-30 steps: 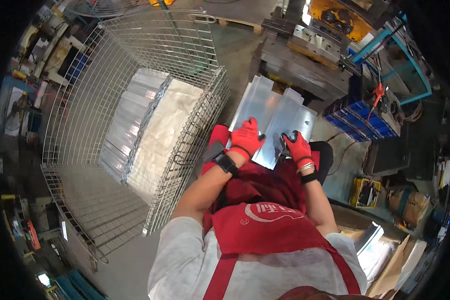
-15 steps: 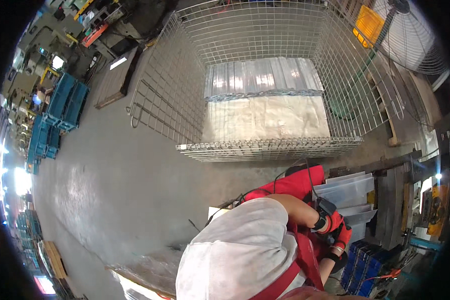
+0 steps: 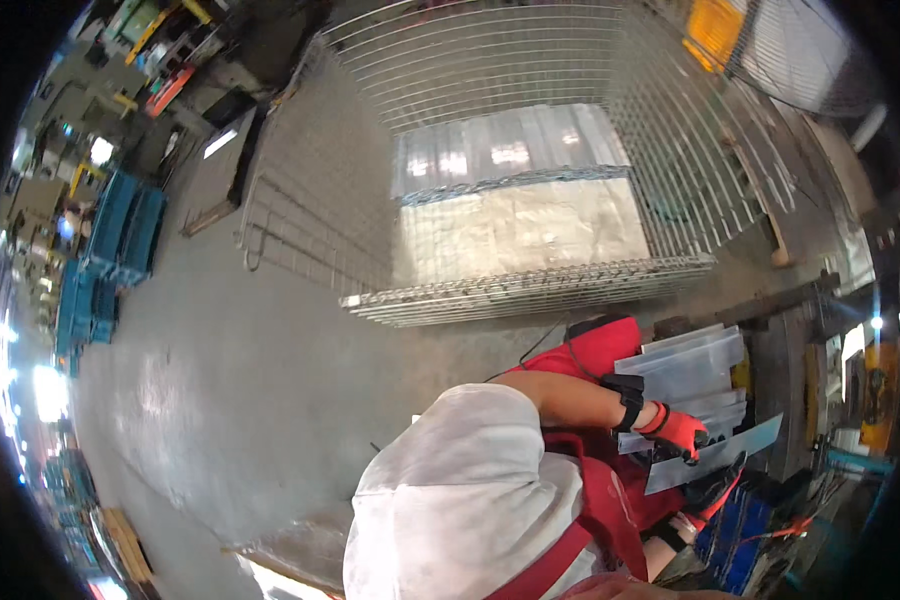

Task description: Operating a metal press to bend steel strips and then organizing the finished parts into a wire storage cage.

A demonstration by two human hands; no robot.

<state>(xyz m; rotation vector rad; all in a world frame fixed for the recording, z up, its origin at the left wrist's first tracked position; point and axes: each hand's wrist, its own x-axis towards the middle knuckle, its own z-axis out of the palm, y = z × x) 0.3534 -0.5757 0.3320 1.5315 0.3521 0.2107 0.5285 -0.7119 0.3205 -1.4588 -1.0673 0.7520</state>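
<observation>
A thin, flat grey metal sheet (image 3: 760, 442) stands tilted in front of me at the lower right. My left hand (image 3: 678, 430), in a red and black glove, has its fingers closed at the upper edge of this sheet. On the near side, my right hand (image 3: 712, 503) wears a matching glove and lies along the sheet with its fingers stretched out. Beyond the left hand is a stack of similar metal sheets (image 3: 685, 365), overlapping unevenly. The sheet partly hides the left fingertips.
A large wire mesh cage (image 3: 530, 290) stands ahead, holding rows of shiny metal pieces (image 3: 510, 150) and a pale sheet (image 3: 520, 230). A blue crate (image 3: 735, 545) is beside my right hand. A fan (image 3: 795, 55) stands far right; blue crates (image 3: 125, 225) stand far left.
My hands have moved apart from close together. One metal sheet now stands tilted between them, away from the stack. The view has shifted slightly.
</observation>
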